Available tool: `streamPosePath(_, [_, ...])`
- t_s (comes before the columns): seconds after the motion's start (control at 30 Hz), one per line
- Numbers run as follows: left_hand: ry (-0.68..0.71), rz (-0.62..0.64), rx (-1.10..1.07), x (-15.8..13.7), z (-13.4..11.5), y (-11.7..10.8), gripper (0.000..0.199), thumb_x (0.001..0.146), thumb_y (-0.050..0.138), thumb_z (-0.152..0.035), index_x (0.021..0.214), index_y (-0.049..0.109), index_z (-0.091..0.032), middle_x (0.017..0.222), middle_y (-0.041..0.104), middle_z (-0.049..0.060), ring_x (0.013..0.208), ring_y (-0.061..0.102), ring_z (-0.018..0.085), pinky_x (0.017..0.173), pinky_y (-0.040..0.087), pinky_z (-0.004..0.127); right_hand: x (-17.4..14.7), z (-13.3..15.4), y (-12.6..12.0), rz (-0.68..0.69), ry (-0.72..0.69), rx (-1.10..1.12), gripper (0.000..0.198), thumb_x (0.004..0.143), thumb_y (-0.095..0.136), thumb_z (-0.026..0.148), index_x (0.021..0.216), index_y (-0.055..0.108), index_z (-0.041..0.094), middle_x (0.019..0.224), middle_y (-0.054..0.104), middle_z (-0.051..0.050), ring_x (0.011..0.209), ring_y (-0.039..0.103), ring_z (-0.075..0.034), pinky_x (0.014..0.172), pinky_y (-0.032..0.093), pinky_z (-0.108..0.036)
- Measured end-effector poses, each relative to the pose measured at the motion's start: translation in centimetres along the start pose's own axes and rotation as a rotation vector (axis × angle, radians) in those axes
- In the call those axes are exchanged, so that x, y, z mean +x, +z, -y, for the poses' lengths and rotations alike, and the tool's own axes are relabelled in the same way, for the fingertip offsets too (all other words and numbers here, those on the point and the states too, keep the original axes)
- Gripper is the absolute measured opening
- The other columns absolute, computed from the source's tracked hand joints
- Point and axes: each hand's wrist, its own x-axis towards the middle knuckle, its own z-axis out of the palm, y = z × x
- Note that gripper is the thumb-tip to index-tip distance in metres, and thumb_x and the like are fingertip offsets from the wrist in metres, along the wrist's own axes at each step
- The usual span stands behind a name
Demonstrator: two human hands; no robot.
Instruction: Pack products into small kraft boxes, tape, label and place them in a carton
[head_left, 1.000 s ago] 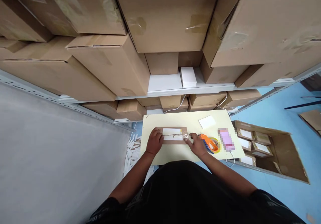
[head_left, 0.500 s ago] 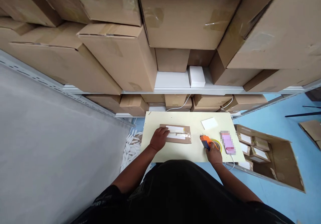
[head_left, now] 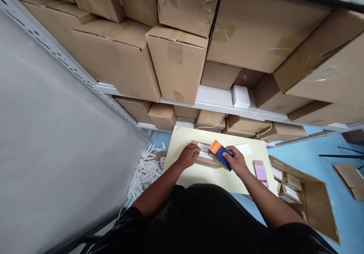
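Note:
A small flat cardboard box point(head_left: 209, 164) with white paper on its top lies on the pale table. My left hand point(head_left: 189, 155) is closed over the box's left end, fingers curled onto its top. My right hand point(head_left: 236, 160) grips an orange and blue tape dispenser point(head_left: 220, 154), tilted over the right part of the box. The dispenser and hand cover that part, so I cannot tell whether tape touches the box. Yellow shows along the dispenser's lower edge.
A phone point(head_left: 261, 173) and a white sheet or card point(head_left: 243, 149) lie on the table point(head_left: 184, 178). Right of it stands a large open carton point(head_left: 320, 208) with small labelled boxes inside. Shelves of cartons point(head_left: 176, 68) rise behind. White scraps point(head_left: 145, 170) cover the floor at left.
My right hand has lifted the tape dispenser from the table's right side and brought it left over the box. My left hand stays at the box's left end. The view has tilted.

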Motion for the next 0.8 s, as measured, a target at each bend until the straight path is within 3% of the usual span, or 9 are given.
streamPosePath(0.1, [-0.157,-0.039,-0.221,0.2,-0.6,-1.0,0.042,0.104,0.041,-0.038,0.111,0.078,-0.021,0.113,0.076,0.009,0.112,0.066,0.025,0.104,0.050,0.042,2.2,0.8,2.5,0.085,-0.027,-0.081,0.041,0.080,0.068,0.062,0.093,0.064,0.023,0.076,0.067,0.000,0.071,0.062,-0.020,0.067,0.050,-0.030])
streamPosePath(0.2, [-0.335,-0.037,-0.491,0.4,-1.3,-1.6,0.050,0.103,0.040,-0.051,0.117,0.075,-0.019,0.119,0.076,0.007,0.113,0.068,0.024,0.102,0.051,0.039,3.1,0.7,3.3,0.114,-0.050,-0.122,0.043,0.080,0.069,0.063,0.094,0.066,0.023,0.077,0.068,0.001,0.072,0.063,-0.019,0.069,0.050,-0.029])
streamPosePath(0.37, [-0.579,-0.052,-0.699,0.6,-1.5,-0.9,0.042,0.088,0.063,-0.055,0.098,0.074,-0.015,0.089,0.075,0.006,0.080,0.068,0.019,0.079,0.054,0.033,3.3,1.0,3.3,0.169,-0.072,-0.167,0.040,0.081,0.070,0.061,0.093,0.066,0.023,0.076,0.068,0.001,0.071,0.063,-0.019,0.067,0.049,-0.029])
streamPosePath(0.57, [-0.692,-0.149,-0.542,0.0,-0.2,0.4,0.025,0.088,0.061,-0.040,0.081,0.070,-0.018,0.073,0.070,0.001,0.069,0.063,0.017,0.069,0.050,0.029,3.7,3.4,3.7,0.272,-0.097,-0.324,0.033,0.085,0.067,0.058,0.092,0.067,0.026,0.077,0.070,0.002,0.069,0.063,-0.018,0.063,0.044,-0.027])
streamPosePath(0.67, [-0.711,-0.235,-0.370,-0.7,1.5,0.0,0.021,0.090,0.056,-0.032,0.086,0.072,-0.019,0.079,0.074,0.002,0.074,0.067,0.018,0.071,0.051,0.029,4.3,4.8,3.7,0.337,-0.103,-0.492,0.030,0.086,0.067,0.057,0.091,0.068,0.027,0.075,0.070,0.001,0.067,0.063,-0.018,0.059,0.040,-0.027])
streamPosePath(0.8, [-0.740,-0.317,-0.186,-2.3,4.5,-1.5,0.023,0.092,0.051,-0.025,0.095,0.073,-0.018,0.086,0.076,0.005,0.080,0.070,0.020,0.076,0.053,0.031,4.6,5.6,3.0,0.319,-0.060,-0.661,0.034,0.086,0.068,0.061,0.091,0.070,0.027,0.067,0.067,0.001,0.063,0.061,-0.019,0.057,0.035,-0.027])
